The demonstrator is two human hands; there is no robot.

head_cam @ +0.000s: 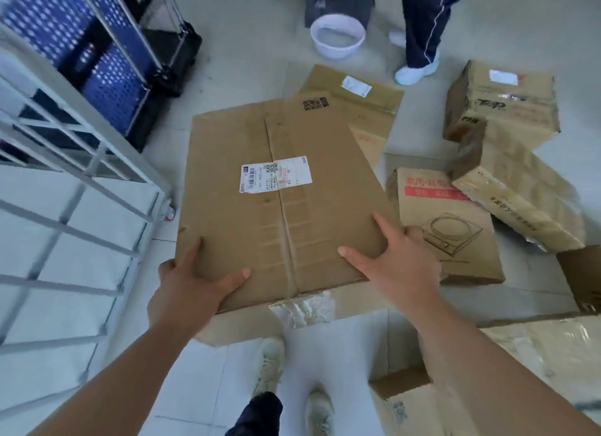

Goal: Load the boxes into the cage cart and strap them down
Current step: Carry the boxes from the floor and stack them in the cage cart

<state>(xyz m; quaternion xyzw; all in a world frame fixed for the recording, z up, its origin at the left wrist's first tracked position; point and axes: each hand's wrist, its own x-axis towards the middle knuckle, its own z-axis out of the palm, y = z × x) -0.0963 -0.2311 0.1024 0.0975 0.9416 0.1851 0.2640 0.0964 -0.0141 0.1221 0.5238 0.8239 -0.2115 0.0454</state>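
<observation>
You are at the loading step. The large box sits in the middle of the frame, flat side up with its shipping label showing, and both hands grasp its near corners. Your left hand clamps the left corner, thumb on top. Your right hand spreads over the right corner, outer fingers hooked over the edge. The cage cart stands at the left of the frame, just beside the box. Next, swing the box left and over the cart's rail, keeping it level. The smaller boxes at right wait on the floor — strapping comes later.
</observation>
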